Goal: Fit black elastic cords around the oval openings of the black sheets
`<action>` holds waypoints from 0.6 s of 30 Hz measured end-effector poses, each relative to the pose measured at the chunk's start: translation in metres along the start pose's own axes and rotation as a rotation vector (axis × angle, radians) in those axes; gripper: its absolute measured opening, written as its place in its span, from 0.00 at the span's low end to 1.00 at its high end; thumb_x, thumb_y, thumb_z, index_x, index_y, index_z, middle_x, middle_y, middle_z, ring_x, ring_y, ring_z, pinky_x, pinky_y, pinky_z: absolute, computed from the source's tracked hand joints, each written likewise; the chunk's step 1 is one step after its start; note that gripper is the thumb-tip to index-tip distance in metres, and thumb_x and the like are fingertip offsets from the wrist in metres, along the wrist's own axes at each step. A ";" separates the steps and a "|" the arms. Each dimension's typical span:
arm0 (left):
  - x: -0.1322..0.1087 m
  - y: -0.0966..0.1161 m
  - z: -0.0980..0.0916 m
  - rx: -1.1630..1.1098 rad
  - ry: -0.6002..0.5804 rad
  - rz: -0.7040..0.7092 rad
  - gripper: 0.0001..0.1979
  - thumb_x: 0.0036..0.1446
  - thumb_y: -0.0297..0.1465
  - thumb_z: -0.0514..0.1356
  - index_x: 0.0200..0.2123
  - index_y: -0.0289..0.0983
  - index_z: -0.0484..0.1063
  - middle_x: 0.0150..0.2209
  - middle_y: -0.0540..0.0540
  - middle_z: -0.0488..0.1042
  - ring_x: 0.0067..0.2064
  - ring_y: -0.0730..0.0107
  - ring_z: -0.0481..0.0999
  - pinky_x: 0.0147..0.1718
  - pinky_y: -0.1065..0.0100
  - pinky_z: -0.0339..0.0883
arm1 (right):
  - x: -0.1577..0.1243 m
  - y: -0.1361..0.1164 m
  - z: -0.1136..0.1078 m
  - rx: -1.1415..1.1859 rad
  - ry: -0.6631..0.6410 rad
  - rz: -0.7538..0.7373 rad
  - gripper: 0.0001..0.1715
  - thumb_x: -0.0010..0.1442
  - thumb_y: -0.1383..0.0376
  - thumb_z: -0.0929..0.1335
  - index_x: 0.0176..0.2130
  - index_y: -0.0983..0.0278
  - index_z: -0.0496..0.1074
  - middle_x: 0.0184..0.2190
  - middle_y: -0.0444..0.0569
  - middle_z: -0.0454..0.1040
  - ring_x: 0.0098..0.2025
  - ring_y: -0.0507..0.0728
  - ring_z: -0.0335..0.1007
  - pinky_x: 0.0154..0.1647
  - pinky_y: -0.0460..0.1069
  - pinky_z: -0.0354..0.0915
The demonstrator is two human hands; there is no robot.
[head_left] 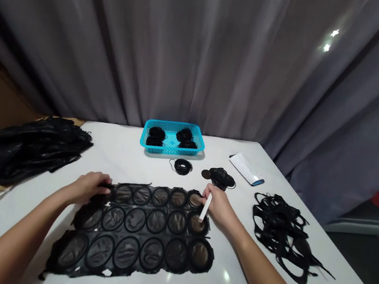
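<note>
On the worktop (pixel 122 149), a 3-row black ring sheet (pixel 142 236) is hidden at its far-left corner by the left hand (pixel 89 186), grip unclear; at far-right, a white stick (pixel 205 209) is pinched by the right hand (pixel 218 206).

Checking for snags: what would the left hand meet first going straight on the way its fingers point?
Probably the upper row of rings on the black sheet, close beside the left hand, though depth is hard to judge. Farther along lies the right hand.
</note>
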State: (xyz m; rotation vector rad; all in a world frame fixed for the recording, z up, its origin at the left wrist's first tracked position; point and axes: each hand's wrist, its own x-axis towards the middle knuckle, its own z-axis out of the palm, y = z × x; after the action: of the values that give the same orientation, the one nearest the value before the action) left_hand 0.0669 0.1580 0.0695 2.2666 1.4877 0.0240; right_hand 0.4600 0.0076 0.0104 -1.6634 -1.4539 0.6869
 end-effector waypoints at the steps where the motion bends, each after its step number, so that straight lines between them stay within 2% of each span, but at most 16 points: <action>1: -0.001 0.002 -0.003 -0.014 -0.005 0.014 0.08 0.43 0.38 0.61 0.26 0.40 0.70 0.28 0.49 0.74 0.35 0.60 0.74 0.36 0.68 0.65 | 0.000 0.000 0.000 0.038 -0.010 0.026 0.13 0.48 0.68 0.69 0.23 0.60 0.59 0.24 0.44 0.69 0.27 0.56 0.63 0.29 0.49 0.56; 4: -0.006 0.008 -0.018 -0.071 -0.018 0.068 0.12 0.47 0.42 0.60 0.25 0.38 0.70 0.27 0.50 0.73 0.34 0.62 0.72 0.36 0.69 0.64 | 0.000 -0.007 -0.005 0.140 -0.022 0.062 0.15 0.48 0.67 0.68 0.22 0.60 0.56 0.22 0.44 0.70 0.24 0.54 0.60 0.26 0.48 0.55; 7: -0.017 0.015 -0.048 -0.149 0.013 0.097 0.19 0.53 0.48 0.58 0.28 0.36 0.71 0.25 0.53 0.73 0.33 0.66 0.71 0.35 0.72 0.64 | 0.006 -0.027 -0.023 0.204 0.009 0.016 0.18 0.51 0.63 0.69 0.24 0.59 0.54 0.25 0.45 0.72 0.25 0.53 0.62 0.27 0.49 0.58; 11: -0.047 0.030 -0.095 -0.259 0.231 0.101 0.28 0.55 0.54 0.56 0.38 0.32 0.73 0.33 0.52 0.75 0.37 0.68 0.72 0.38 0.70 0.66 | 0.016 -0.069 -0.064 0.364 0.204 -0.154 0.22 0.53 0.59 0.74 0.25 0.60 0.56 0.32 0.47 0.72 0.31 0.54 0.65 0.34 0.49 0.63; 13: -0.067 0.038 -0.110 -0.353 0.432 0.085 0.29 0.53 0.53 0.60 0.40 0.31 0.74 0.33 0.52 0.76 0.35 0.70 0.72 0.39 0.68 0.68 | 0.013 -0.086 -0.082 0.431 0.252 -0.210 0.24 0.53 0.59 0.75 0.26 0.60 0.56 0.37 0.48 0.74 0.33 0.54 0.67 0.37 0.50 0.65; 15: -0.087 0.043 -0.114 -0.387 0.520 0.132 0.27 0.53 0.52 0.62 0.40 0.33 0.76 0.34 0.52 0.77 0.37 0.68 0.74 0.41 0.64 0.70 | 0.002 -0.093 -0.093 0.446 0.238 -0.217 0.24 0.54 0.60 0.75 0.26 0.60 0.56 0.42 0.50 0.75 0.34 0.55 0.69 0.38 0.52 0.66; 18: -0.110 0.038 -0.091 -0.319 0.475 0.249 0.19 0.55 0.50 0.62 0.38 0.42 0.79 0.38 0.53 0.80 0.41 0.64 0.77 0.42 0.63 0.74 | -0.026 -0.084 -0.091 0.353 0.140 -0.147 0.23 0.56 0.60 0.74 0.24 0.60 0.56 0.38 0.51 0.77 0.37 0.59 0.72 0.39 0.53 0.66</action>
State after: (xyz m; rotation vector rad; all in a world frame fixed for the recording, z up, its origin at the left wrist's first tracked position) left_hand 0.0312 0.0790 0.1900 2.2508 1.2784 0.8619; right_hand 0.4846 -0.0359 0.1271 -1.2934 -1.2581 0.6850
